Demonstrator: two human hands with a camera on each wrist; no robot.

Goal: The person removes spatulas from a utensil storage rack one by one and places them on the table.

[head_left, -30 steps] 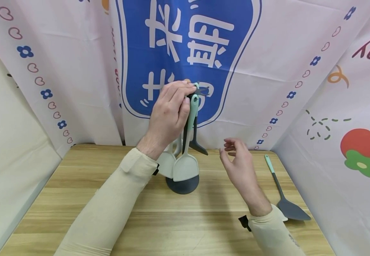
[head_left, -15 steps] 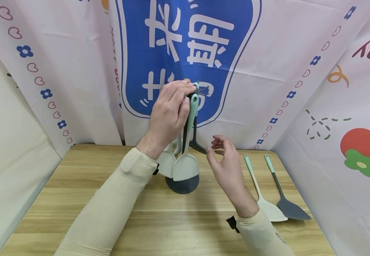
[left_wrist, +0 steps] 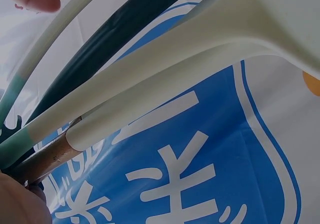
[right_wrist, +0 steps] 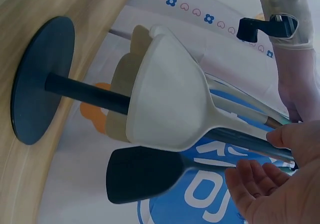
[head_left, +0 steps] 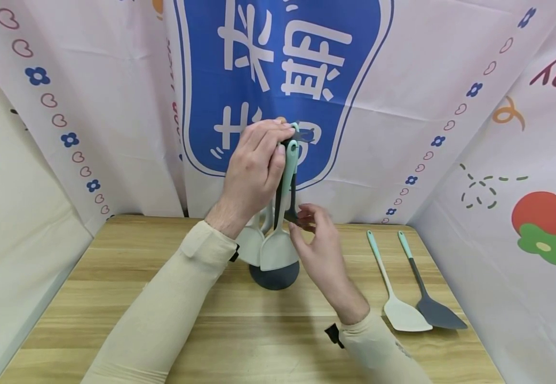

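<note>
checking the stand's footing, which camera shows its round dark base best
The right wrist view: the base shows nearly whole, with the post joining it. The head view shows only the base's front part, the rest behind pale spatulas. The left wrist view does not show it.

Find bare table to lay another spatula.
Widest free patches of table: left edge to left sleeve, and between left sleeve and right sleeve, in front of the stand. Narrower: right hand to white spatula. Crowded: around the stand, with hung spatulas, left hand and right hand; also the right side, with white spatula and dark spatula.
</note>
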